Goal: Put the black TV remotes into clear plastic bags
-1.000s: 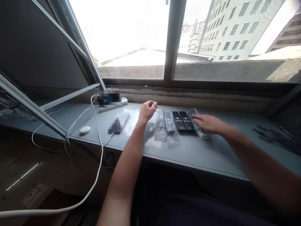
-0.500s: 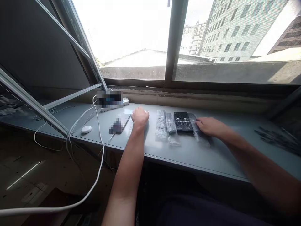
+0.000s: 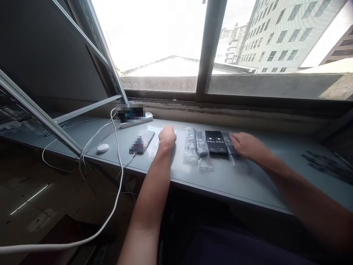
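Observation:
My left hand (image 3: 167,137) is closed in a fist on the tabletop, over a clear plastic bag (image 3: 156,148) whose edge shows beside the wrist; anything inside it is hidden by the hand. My right hand (image 3: 245,144) pinches the edge of a bagged remote control (image 3: 231,149), slightly blurred. Just left of that lie two bare black remote controls (image 3: 216,142), side by side with their buttons up. Two more remotes in clear bags, one bagged remote (image 3: 202,145) and another bagged remote (image 3: 191,145), lie between them and my left hand.
A phone (image 3: 146,141) on a charging cable and a round white device (image 3: 103,148) lie on the grey table (image 3: 190,176). Behind them is a white power strip (image 3: 149,116). White cables (image 3: 118,154) hang over the front edge. A dark pile (image 3: 328,165) lies far right.
The view has shifted slightly. My right hand and the bagged remote have moved a little right, away from the bare remotes. My left hand stays nearly in place.

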